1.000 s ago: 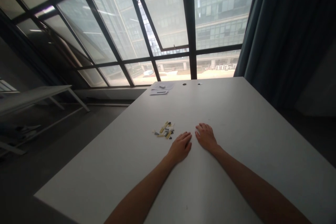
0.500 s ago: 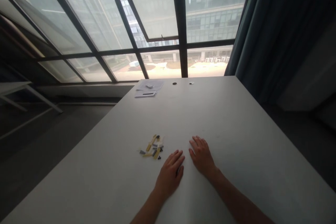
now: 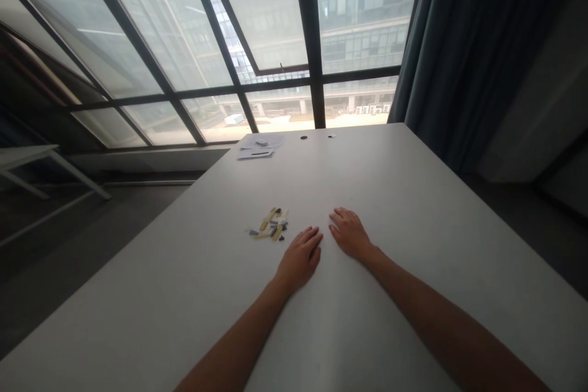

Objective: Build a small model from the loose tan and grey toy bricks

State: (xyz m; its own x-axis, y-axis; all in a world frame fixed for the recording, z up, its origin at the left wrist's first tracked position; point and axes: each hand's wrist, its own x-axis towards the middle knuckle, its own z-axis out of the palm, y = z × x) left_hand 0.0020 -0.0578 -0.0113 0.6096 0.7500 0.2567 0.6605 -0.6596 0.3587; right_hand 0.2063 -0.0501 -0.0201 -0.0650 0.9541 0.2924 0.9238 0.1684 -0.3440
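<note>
My left hand lies palm down on the white table, its fingers stretched forward and holding nothing. Just beyond it to the left is a small loose pile of building bricks, yellow, grey, black and whitish, apart from the fingertips. To the right, my right hand also rests flat on the tabletop with its fingers slightly spread. A narrow gap separates the two hands, and neither one touches a brick.
Papers with small items on them lie at the table's far left. Two round cable holes, one a dark hole, sit near the far edge. Beyond are tall windows, with a dark curtain at the right and another table at the left.
The view has tilted, so the bricks, hands and papers appear higher and more forearm shows. Both hands remain resting beside the bricks, which look unmoved.
</note>
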